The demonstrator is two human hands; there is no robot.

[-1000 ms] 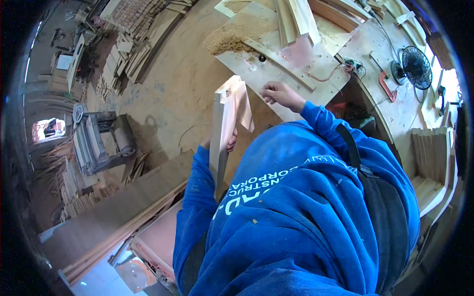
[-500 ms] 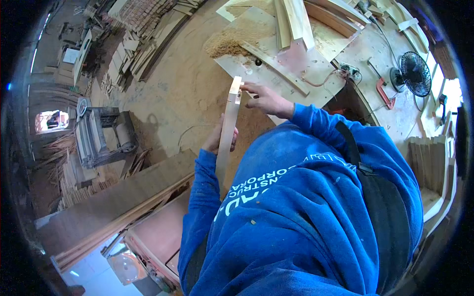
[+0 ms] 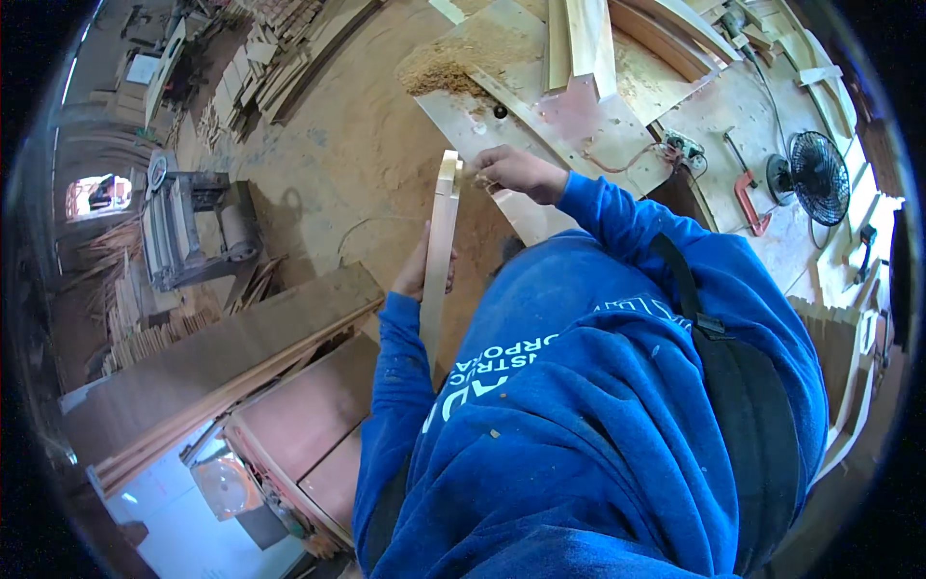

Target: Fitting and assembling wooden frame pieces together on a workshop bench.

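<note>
A long pale wooden piece (image 3: 441, 241) with a notched upper end stands nearly upright in front of me. My left hand (image 3: 413, 268) grips it around the middle from the left side, some of its fingers hidden behind the wood. Just right of the notched end is my right hand (image 3: 521, 172), apart from the wood by a small gap. Its fingers are curled together; whatever they may hold is too small to make out.
A worktable (image 3: 617, 145) with sawdust (image 3: 439, 72) and boards lies ahead right. On it are a black fan (image 3: 818, 179) and a red clamp (image 3: 750, 205). A machine with rollers (image 3: 198, 232) stands left, near a long brown panel (image 3: 222, 362). Stacked wood strips (image 3: 256, 72) lie far left.
My right hand has come off the notched end, and its fingers have curled in. The wooden piece has shifted slightly left and stands more upright, still held by my left hand.
</note>
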